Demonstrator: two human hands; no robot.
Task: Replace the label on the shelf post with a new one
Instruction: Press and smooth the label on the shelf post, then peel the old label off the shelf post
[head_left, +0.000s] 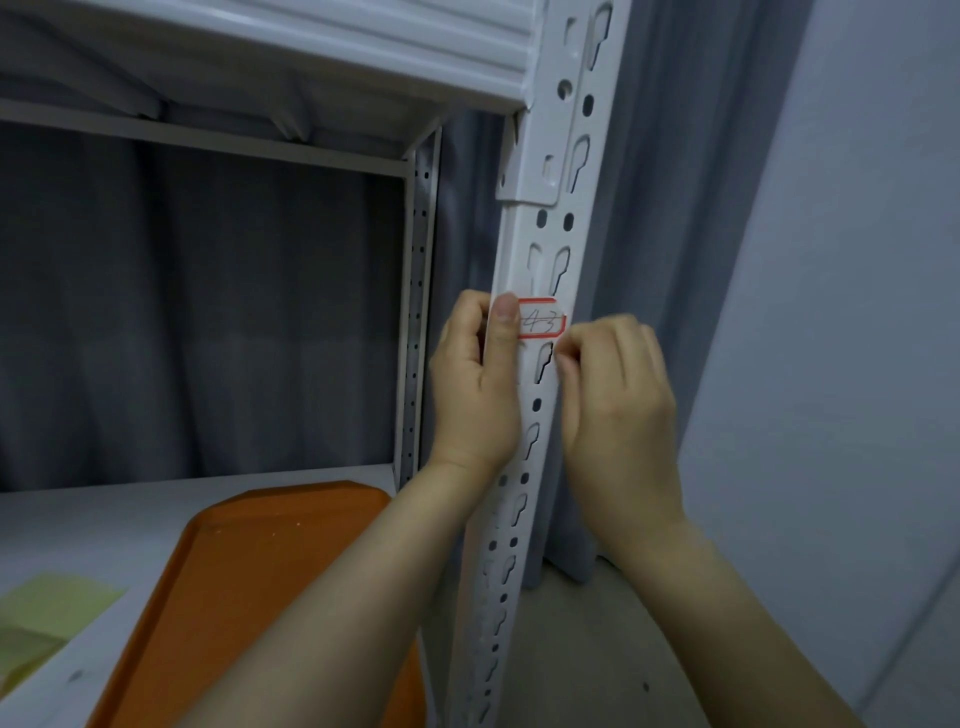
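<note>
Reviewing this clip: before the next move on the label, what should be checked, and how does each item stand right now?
1. Label sits on the shelf post, red border and handwriting showing: ok.
2. Left hand wraps the post, thumb on the label's left end: ok.
3. Right hand is at the label's right edge, fingers curled: ok.
4. Right hand's grip actually has the label's edge: cannot tell.
5. Any corner lifted off the post: cannot tell.
6. Spare label in sight: cannot tell; only yellowish paper lies beside the orange tray.
</note>
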